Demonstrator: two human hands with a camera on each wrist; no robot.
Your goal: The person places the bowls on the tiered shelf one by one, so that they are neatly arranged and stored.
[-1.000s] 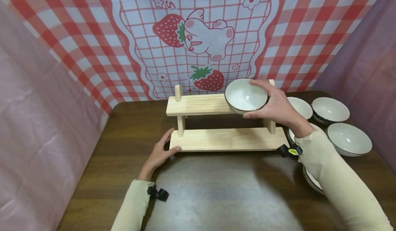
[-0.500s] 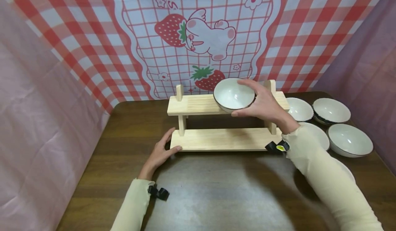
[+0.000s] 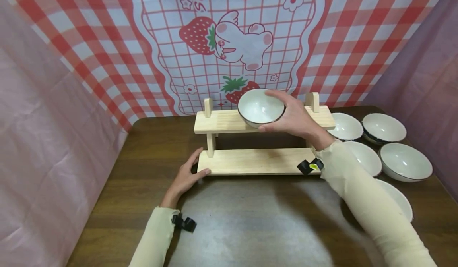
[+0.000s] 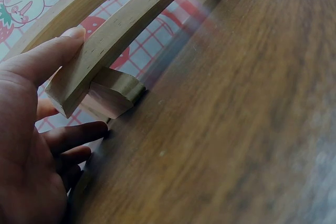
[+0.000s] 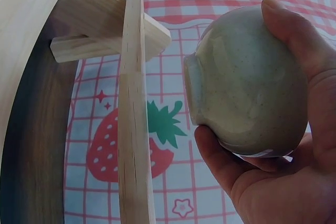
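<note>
Plainly, at the far left a pink curtain (image 3: pixel 50 140) hangs beside the brown wood-grain surface (image 3: pixel 250 223). Next comes the person's left grip (image 3: pixel 186 177), closed round the left end of a two-tier wooden rack (image 3: pixel 262 161): the thumb lies on the front corner of the lower shelf, and the fingers reach along its end. A black strap (image 3: pixel 184 222) circles that wrist, over a cream sleeve. The rack stands on the surface, before a red-and-white checked backdrop (image 3: pixel 107 56) printed with strawberries. Above the upper shelf (image 3: pixel 218 120), near the middle of its length, hangs a white bowl (image 3: pixel 259 106) with a dark rim; the right wrist view shows a gap between its foot and the wood. The right grip (image 3: pixel 295 116) is clamped on the bowl from its right side, thumb and fingers spread around the wall, the inside tilted toward the head camera. Farther right, five more bowls (image 3: pixel 406 161) sit on the surface, the nearest partly hidden by the right sleeve (image 3: pixel 361 195). A purplish curtain (image 3: pixel 422 84) closes off the far right.
</note>
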